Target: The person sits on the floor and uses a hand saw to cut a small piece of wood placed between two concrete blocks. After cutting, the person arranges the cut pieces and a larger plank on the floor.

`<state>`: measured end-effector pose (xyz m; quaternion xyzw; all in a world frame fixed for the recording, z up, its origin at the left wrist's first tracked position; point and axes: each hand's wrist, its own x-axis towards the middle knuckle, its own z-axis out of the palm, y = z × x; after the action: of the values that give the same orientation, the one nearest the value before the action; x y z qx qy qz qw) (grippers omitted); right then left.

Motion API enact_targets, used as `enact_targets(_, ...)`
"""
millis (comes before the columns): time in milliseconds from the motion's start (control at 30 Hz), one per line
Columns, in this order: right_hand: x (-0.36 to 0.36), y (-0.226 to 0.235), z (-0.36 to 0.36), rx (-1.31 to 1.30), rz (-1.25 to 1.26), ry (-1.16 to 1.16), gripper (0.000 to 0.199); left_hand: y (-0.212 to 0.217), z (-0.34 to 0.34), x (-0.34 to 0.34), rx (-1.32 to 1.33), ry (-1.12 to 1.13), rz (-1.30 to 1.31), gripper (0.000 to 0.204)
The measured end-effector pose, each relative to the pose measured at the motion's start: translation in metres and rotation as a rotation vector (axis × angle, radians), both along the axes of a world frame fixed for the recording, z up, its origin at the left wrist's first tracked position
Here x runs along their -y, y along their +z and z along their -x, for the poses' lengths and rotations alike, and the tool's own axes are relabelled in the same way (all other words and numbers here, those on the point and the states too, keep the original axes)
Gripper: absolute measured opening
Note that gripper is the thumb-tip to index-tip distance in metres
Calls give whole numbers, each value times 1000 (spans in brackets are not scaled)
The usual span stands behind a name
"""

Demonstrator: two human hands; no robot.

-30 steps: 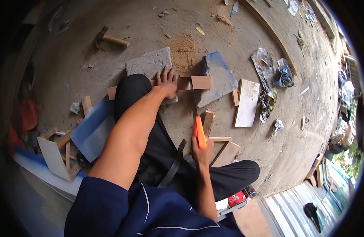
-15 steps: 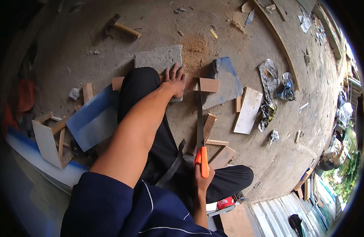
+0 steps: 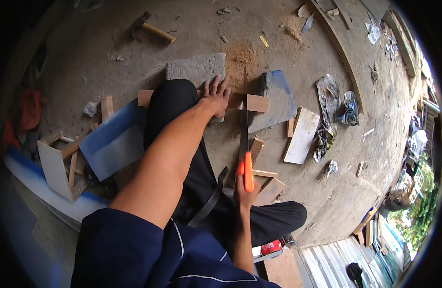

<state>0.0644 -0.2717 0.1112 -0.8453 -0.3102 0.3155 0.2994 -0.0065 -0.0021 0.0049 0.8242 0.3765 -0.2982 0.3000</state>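
Observation:
My left hand (image 3: 215,102) lies flat with fingers spread, pressing on a narrow brown wooden board (image 3: 257,103). The board runs crosswise under my bent knee and rests over a grey concrete block (image 3: 194,67) and a blue-stained concrete slab (image 3: 278,103). My right hand (image 3: 245,191) is closed round the orange handle of a handsaw (image 3: 245,132). The saw's blade crosses the board just right of my left hand, its tip reaching past the far edge. Fingers of my right hand are partly hidden by the handle.
A hammer (image 3: 156,31) lies at the far left, and sawdust (image 3: 240,53) is heaped beyond the board. To the right are a white panel (image 3: 301,136) and crumpled plastic (image 3: 328,103). Wood offcuts (image 3: 270,191) sit near my right knee; a wooden frame (image 3: 56,163) stands at left.
My right hand has pushed the saw forward, away from me, so more blade shows beyond the board. My left hand stays on the board. The view has shifted slightly.

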Motion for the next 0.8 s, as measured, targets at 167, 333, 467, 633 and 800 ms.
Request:
enact_targets(167,-26,-16,0,17,-56,12,16,-1,3,-1,-20,10,17,85)
enact_targets(333,23,11,5,-43,-76,-43,18,0,-1,-3,-26,-5,-26,83)
enact_targets(467,-57,-26,-11,15,-25,21,20,4,-1,-1,-25,-15,5,81)
enact_targets(633,28,17,9,-46,-129,-22,16,-11,4,1,-23,-7,-17,78)
enact_targets(800,-30,-29,-5,28,-96,56,13,0,0,0,13,2,-12,78)
